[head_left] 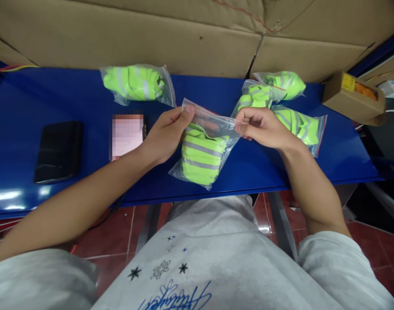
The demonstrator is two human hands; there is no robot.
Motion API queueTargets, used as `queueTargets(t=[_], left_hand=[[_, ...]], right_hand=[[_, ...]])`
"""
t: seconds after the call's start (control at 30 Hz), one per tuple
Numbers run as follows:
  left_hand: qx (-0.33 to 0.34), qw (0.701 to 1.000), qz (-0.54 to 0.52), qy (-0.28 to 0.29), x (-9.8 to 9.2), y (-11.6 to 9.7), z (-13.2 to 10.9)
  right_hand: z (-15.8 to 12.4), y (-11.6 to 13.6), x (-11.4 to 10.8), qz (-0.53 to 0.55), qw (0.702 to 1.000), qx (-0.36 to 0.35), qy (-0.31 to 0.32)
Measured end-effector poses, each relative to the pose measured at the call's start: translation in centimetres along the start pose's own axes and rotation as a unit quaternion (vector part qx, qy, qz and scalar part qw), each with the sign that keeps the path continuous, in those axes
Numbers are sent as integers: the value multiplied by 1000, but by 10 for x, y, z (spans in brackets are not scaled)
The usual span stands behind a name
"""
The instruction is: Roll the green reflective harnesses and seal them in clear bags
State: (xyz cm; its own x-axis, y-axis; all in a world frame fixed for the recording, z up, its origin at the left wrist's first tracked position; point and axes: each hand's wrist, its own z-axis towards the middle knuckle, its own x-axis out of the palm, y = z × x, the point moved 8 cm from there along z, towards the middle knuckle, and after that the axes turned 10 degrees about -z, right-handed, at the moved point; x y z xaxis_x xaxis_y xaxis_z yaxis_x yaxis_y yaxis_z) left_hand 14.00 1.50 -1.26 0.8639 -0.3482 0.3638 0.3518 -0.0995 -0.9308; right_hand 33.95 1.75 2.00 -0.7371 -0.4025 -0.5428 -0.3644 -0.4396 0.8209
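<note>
A clear zip-lock bag with a folded neon-yellow reflective vest inside hangs between my hands near the table's front edge. My left hand pinches its top left corner, thumb on the near side, some fingers showing through the plastic. At the top right corner, my right hand grips the bag between thumb and fingers. Grey stripes run across the vest. Behind my right hand lie more bagged vests, partly covered by it. Another bagged vest rests at the back left.
On the blue table, a black case lies left and a blurred-out pinkish rectangle sits beside my left forearm. An open cardboard box stands at the right. Cardboard panels wall off the back.
</note>
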Motion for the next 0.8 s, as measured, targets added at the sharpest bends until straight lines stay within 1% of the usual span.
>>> queueTargets(t=[0.13,0.27,0.37,0.5,0.63,0.8], left_hand=[[-7,1000,16,-1,1,1,-3],[-7,1000,20,0,2,3,-5],[1,1000,18,16,4,4,-6],[5,1000,15,15,6,5,-7],[-8,1000,19,22,11,6,-9],[-18,998,54,3,10,5,-11]], right_hand=[[0,5,-1,3,1000,-9,-18],[-1,5,4,11,1000,9,5],[0,8,4,10,1000,-4,-7],[0,10,9,11,1000,-11,-5],[1,11,12,2,1000,-29,-9],[3,10,16,-8,1000,-28,-4]])
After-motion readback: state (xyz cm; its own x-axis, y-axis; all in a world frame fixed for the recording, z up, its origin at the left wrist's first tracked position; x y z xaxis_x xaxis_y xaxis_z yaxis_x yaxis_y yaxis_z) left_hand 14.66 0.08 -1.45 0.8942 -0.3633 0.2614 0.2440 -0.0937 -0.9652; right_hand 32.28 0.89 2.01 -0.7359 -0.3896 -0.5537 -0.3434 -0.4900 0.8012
